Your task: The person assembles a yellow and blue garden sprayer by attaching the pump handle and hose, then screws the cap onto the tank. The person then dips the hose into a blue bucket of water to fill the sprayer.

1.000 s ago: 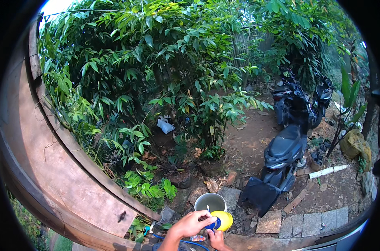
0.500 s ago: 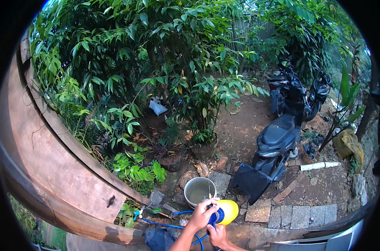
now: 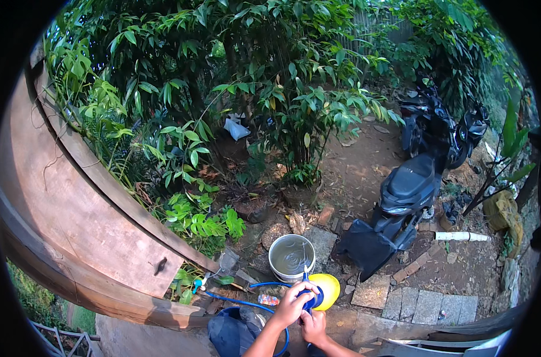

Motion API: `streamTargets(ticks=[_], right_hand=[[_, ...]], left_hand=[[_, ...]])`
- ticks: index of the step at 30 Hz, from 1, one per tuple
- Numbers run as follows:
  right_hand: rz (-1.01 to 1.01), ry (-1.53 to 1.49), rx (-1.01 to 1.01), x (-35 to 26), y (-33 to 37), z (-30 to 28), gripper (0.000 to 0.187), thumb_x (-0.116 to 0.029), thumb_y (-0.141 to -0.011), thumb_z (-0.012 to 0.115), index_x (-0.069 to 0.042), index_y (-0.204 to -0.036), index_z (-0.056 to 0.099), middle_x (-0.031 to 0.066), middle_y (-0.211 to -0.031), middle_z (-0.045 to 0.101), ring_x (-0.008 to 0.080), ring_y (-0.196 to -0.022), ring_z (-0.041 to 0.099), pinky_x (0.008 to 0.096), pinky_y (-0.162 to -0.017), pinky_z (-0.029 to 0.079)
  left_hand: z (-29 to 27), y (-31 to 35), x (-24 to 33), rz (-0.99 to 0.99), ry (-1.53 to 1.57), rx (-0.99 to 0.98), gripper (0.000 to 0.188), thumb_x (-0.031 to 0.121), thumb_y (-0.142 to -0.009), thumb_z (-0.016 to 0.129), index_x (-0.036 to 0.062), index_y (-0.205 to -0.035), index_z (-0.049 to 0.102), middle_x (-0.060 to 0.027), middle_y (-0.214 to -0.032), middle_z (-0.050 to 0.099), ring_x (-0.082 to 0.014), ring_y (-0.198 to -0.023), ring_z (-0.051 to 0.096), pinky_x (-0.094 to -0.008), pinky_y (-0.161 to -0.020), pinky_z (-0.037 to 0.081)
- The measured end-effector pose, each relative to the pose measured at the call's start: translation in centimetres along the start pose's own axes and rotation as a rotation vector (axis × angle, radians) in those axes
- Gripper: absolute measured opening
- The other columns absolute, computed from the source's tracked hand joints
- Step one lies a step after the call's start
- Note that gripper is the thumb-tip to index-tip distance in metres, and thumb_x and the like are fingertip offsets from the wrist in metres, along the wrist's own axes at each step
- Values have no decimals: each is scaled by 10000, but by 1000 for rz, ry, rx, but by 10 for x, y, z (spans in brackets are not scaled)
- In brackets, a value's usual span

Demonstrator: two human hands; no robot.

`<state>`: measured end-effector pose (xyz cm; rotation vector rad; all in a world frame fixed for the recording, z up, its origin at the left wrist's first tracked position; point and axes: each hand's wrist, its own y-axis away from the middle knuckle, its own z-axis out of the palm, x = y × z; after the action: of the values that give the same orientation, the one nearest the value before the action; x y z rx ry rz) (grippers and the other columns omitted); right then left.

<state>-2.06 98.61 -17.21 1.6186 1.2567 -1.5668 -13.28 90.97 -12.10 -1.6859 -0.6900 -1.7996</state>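
A yellow sprayer bottle (image 3: 327, 291) with a blue top is held in front of me, tilted, beside a white bucket (image 3: 272, 271) of water. My left hand (image 3: 294, 302) is closed around the blue part from above. Lower down, my right hand (image 3: 313, 327) is closed on the same blue part. A thin nozzle (image 3: 306, 271) points toward the bucket. Ring-shaped ripples spread over the water (image 3: 291, 256). The fingers cover much of the blue head, so its details are hidden.
A blue hose (image 3: 238, 302) runs from a tap (image 3: 197, 284) past a dark bucket (image 3: 226, 333). A black motor scooter (image 3: 404, 184) stands to the right, above stone slabs (image 3: 425, 306). Dense bushes (image 3: 282, 107) fill the back, and a wooden board (image 3: 86, 208) borders the left.
The view has shifted slightly, moving the scene right. Ripples now show in the bucket water, which looked calmer before. The sprayer bottle has turned a little; both hands keep hold of it.
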Motion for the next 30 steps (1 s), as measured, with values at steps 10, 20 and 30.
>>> streamTargets(ticks=[10,20,30], right_hand=[[-457,474,154,41,16,7,350,-78,-765,747,-42,-1102,659,148,-930,647,345,-790,592,462,-702,472],[-467,565,163,56,12,8,568,-57,-669,829,-44,-1204,639,138,-1036,636,336,-908,593,455,-779,497],[-386,449,-17,61,-11,-29,451,-40,-734,786,-36,-1160,636,150,-954,658,350,-814,598,471,-720,486]], left_hand=[[4,-3,-4,-32,-31,35,180,127,-1021,569,-15,-1047,678,-108,-1116,669,-219,-1127,600,-364,-1036,436],[5,-17,-21,-111,-49,72,200,161,-1059,556,-13,-1057,656,-104,-1057,653,-185,-1019,608,-332,-953,467],[19,-31,2,102,-141,31,245,228,-1045,552,12,-1072,666,-108,-1100,646,-216,-1099,595,-355,-1029,433]])
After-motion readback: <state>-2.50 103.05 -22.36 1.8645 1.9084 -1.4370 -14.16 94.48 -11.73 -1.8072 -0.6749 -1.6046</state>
